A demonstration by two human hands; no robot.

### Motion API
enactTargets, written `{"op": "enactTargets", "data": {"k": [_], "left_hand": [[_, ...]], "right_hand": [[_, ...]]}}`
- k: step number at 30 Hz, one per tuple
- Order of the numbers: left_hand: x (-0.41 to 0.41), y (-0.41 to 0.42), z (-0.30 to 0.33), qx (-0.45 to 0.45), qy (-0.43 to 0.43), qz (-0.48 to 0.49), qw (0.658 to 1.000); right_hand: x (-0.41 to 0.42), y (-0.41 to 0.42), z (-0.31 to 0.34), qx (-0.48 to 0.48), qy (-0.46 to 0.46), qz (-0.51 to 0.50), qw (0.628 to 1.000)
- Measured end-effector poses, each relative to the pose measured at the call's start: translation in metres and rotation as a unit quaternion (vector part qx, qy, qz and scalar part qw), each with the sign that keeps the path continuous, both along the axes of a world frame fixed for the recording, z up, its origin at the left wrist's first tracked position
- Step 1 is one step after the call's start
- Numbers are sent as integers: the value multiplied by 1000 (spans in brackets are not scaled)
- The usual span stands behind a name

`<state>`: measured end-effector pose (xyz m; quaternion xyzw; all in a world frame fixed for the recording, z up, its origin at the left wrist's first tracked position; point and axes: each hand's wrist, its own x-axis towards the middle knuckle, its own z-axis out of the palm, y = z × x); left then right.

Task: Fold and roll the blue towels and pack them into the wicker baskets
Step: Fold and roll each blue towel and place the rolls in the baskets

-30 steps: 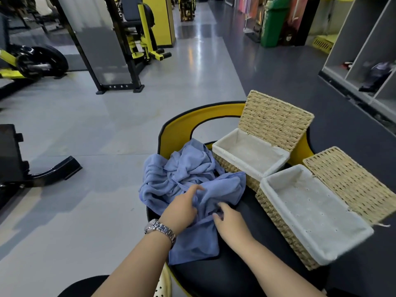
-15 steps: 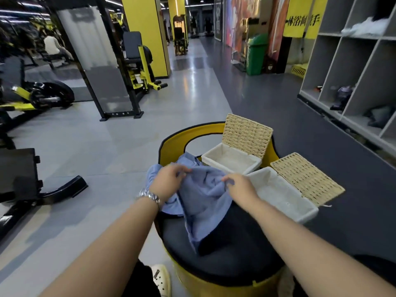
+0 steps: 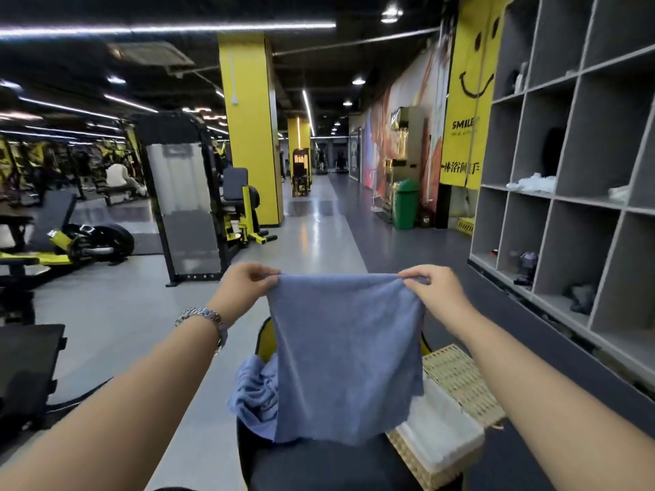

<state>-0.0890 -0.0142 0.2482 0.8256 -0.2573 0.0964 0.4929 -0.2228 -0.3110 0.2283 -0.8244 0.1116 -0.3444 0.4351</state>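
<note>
A blue towel (image 3: pixel 345 356) hangs flat in the air in front of me, held by its two top corners. My left hand (image 3: pixel 241 287) pinches the left corner and my right hand (image 3: pixel 430 290) pinches the right one. Below and to the left, a crumpled heap of more blue towels (image 3: pixel 253 395) lies on the black round seat (image 3: pixel 319 466). One wicker basket (image 3: pixel 439 441) with a white liner and an open woven lid (image 3: pixel 460 380) shows at the lower right. The hanging towel hides the other basket.
The seat has a yellow backrest (image 3: pixel 266 340) behind the towel. Grey cubby shelves (image 3: pixel 567 214) line the right wall. Gym machines (image 3: pixel 198 214) stand on the left, and a green bin (image 3: pixel 406 203) sits far down the aisle.
Both hands have lifted one towel off the heap, raised it high and spread it out by its top corners. The camera has tilted upward.
</note>
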Motion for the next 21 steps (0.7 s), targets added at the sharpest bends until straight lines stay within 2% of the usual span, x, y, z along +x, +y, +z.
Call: {"op": "enactTargets", "data": {"k": [3, 9, 18, 21], "left_hand": [[-3, 7, 17, -36, 13, -2, 999], [-5, 12, 46, -8, 18, -24, 1000], [-3, 14, 55, 35, -23, 3, 999], [-1, 14, 51, 60, -46, 12, 997]], "right_hand": [[-11, -10, 21, 5, -19, 21, 1000], [-21, -22, 44, 152, -57, 71, 984], [-28, -29, 52, 87, -36, 60, 994], [-29, -28, 49, 89, -22, 86, 992]]}}
